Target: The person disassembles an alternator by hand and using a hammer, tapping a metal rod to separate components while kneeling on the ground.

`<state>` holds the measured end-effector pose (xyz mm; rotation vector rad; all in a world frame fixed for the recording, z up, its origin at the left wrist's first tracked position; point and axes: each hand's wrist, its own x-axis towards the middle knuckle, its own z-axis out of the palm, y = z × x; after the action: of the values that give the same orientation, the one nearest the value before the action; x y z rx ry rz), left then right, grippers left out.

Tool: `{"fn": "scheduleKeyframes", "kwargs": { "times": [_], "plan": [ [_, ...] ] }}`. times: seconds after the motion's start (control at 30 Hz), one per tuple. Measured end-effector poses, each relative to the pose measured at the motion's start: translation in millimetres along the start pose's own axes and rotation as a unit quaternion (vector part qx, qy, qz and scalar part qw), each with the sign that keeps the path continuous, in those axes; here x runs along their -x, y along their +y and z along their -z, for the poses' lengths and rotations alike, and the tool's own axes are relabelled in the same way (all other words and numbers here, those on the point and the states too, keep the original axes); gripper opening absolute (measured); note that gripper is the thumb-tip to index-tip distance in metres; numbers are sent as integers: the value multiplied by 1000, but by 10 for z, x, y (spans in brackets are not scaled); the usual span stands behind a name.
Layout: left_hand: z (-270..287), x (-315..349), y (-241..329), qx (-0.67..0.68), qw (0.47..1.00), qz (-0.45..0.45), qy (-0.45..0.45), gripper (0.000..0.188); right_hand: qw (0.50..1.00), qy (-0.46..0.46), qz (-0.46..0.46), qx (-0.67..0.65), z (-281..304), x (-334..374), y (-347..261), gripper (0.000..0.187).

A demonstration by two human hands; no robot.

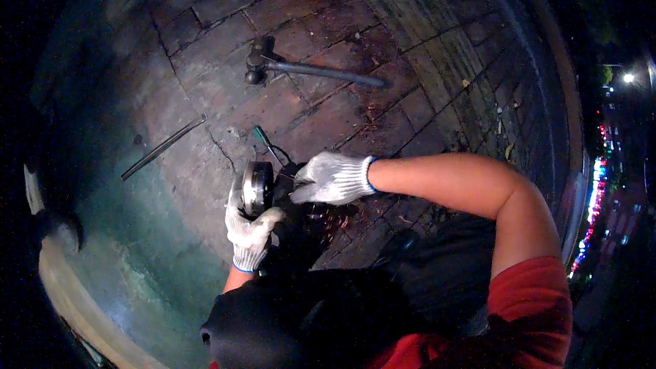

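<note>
My left hand [249, 229], in a white knit glove with a blue cuff edge, is closed round a short, shiny, round metal part [257, 188]. The part stands on its side, its dark inner face turned right. Beside it, my gloved right hand [331, 178] reaches in with its fingers bent together. Whatever those fingers hold, if anything, is lost in shadow. Just beyond the two hands lies a thin tool with a green handle [259, 133], its shaft pointing toward the metal part. Below my right hand, small copper-coloured scraps [333, 223] are scattered on the ground.
Farther off, a ball-peen hammer [321, 73] lies on the dark paving [205, 48], head to the left. A slim metal bar [164, 147] rests at the left. A dark rounded object [63, 230] is at the far left. Leaves and debris [506, 130] lie at the right.
</note>
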<state>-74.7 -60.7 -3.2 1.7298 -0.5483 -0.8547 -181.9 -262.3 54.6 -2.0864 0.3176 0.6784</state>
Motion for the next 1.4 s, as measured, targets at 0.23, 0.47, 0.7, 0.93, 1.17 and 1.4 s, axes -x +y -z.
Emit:
{"fn": "scheduleKeyframes", "kwargs": {
  "times": [0.23, 0.47, 0.7, 0.93, 1.17, 1.4],
  "plan": [
    [4, 91, -240, 376, 914, 154, 9, 43, 988, -38, 67, 135, 96, 12, -222, 37],
    [63, 111, -352, 531, 835, 141, 40, 41, 993, -77, 50, 68, 295, 155, -219, 42],
    [183, 36, -556, 595, 788, 146, 66, 41, 974, -151, 97, 139, 610, 277, 251, 38],
    [291, 54, -397, 399, 906, 100, 101, 41, 978, -180, -21, 99, 974, 545, 362, 32],
    [487, 5, -544, 459, 880, 95, 76, 40, 953, -146, -249, 87, 1204, 706, 661, 44],
    [388, -81, -765, 678, 716, 163, 30, 73, 952, 65, -284, -92, 1232, 705, 890, 44]
  ]
}}
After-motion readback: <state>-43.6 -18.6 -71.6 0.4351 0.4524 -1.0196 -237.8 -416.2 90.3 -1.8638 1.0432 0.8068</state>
